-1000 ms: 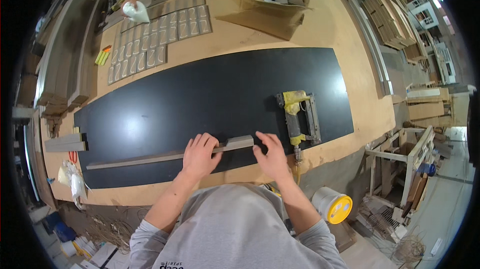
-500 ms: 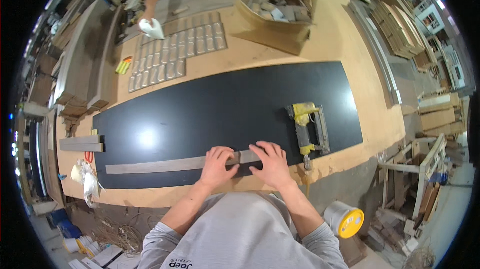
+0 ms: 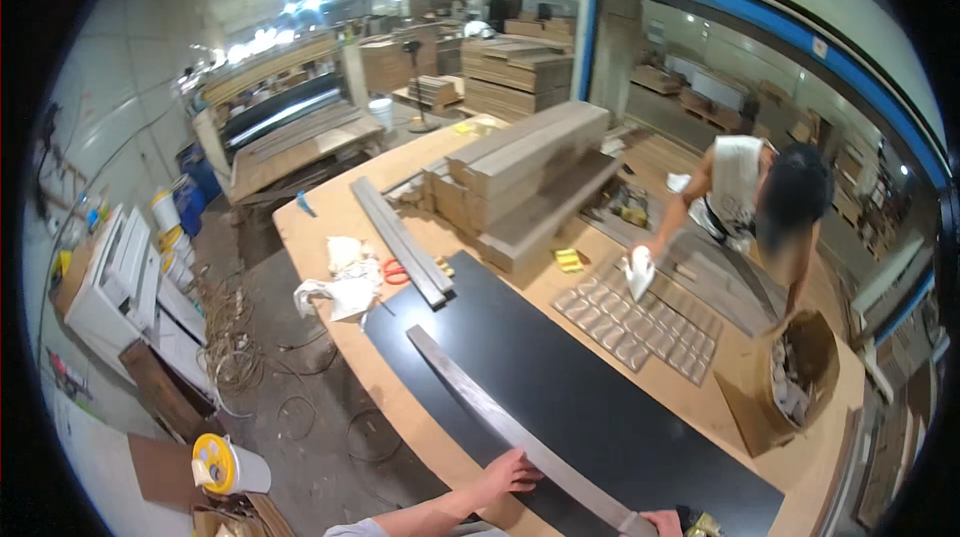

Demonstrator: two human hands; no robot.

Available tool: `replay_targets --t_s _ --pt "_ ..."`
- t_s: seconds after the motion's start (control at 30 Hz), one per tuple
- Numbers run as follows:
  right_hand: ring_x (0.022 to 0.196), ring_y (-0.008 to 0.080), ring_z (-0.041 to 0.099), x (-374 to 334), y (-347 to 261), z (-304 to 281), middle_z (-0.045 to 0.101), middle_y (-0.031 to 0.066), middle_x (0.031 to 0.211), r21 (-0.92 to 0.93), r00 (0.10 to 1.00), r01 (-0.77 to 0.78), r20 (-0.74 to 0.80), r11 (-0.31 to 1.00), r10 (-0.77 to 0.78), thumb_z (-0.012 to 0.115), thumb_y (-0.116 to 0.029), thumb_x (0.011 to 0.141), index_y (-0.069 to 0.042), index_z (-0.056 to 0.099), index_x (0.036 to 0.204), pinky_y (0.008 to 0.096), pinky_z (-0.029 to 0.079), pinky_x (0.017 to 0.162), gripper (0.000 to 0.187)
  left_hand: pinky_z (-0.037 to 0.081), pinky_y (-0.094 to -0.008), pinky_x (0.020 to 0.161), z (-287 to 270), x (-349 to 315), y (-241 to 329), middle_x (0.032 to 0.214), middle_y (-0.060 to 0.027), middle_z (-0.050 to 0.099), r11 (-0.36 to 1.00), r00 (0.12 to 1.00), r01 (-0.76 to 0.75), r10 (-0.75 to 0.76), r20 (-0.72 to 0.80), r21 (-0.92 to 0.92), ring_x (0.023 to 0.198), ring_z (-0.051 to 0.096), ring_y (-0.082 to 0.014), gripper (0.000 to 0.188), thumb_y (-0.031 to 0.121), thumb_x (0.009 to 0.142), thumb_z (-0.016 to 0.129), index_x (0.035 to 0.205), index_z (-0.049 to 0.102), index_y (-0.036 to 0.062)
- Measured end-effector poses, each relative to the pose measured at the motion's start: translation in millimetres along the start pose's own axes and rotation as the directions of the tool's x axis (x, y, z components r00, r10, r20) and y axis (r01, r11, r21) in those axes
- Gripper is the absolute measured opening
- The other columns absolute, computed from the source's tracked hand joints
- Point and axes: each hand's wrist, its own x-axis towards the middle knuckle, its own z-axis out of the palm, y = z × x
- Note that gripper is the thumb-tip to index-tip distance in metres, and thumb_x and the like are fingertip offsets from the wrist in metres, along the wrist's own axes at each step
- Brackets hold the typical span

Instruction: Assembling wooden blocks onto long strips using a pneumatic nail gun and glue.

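Observation:
A long, narrow grey wood strip [image 3: 505, 415] lies along the near side of a dark flat panel [image 3: 590, 392]. My left hand [image 3: 508, 473] is at the strip's near edge, its curled fingers against it. At the bottom of the view, my right hand [image 3: 662, 523] grips the strip's near-right end, where a joint line shows; most of this hand is cut off. Beside it, partly visible, is a nail gun [image 3: 702, 523] with yellow wrapping.
Two grey wood bars [image 3: 400, 242] rest across the panel's far-left corner, near red scissors [image 3: 396, 271] and white rags [image 3: 345, 287]. Stacked boards [image 3: 530, 162] stand behind. Across the table, a co-worker [image 3: 740, 187] holds a white cloth over patterned panels [image 3: 640, 322]. A cardboard box [image 3: 745, 397] holds offcuts.
My view has swung left and up, showing more of the workshop. My hands now appear low in the picture, still at the strip. The co-worker's cloth remains over the patterned panels.

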Motion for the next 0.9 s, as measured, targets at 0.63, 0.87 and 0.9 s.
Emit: replay_targets --t_s 0.63,0.87,0.9 --pt "0.107 0.0221 0.072 18.2 16.5 147.9 0.072 0.0131 0.127 0.63 0.897 -0.258 -0.125 0.733 0.424 0.078 0.001 0.096 -0.005 0.065 0.143 0.0362 0.059 0.092 0.049 0.051 -0.0351 0.087 110.6 -7.3 173.7 0.111 -0.0056 0.06 0.39 0.606 -0.793 0.436 0.665 0.468 0.1 0.062 -0.0168 0.062 0.042 0.099 0.078 0.148 0.061 0.0088" --pt "0.133 0.0292 0.059 -26.5 126.4 99.8 0.059 0.0129 0.153 0.976 0.085 -0.005 -0.215 0.216 0.973 0.046 -0.051 0.11 -0.009 0.056 0.15 0.0499 0.047 0.107 0.059 0.055 -0.0436 0.088 -0.6 39.6 131.2 0.112 -0.0083 0.063 -0.245 0.732 -0.64 0.095 0.675 0.728 0.105 0.068 -0.0313 0.057 0.058 0.097 0.072 0.136 0.068 0.0167" --pt "0.131 0.0303 0.061 -29.3 127.4 97.1 0.061 0.0134 0.151 0.971 0.059 -0.009 -0.237 0.238 0.97 0.047 -0.046 0.111 -0.005 0.056 0.149 0.0506 0.048 0.107 0.057 0.054 -0.0448 0.091 -10.6 44.0 129.1 0.114 -0.0077 0.063 -0.309 0.765 -0.617 -0.018 0.644 0.724 0.109 0.067 -0.0296 0.055 0.057 0.097 0.072 0.135 0.069 0.0175"
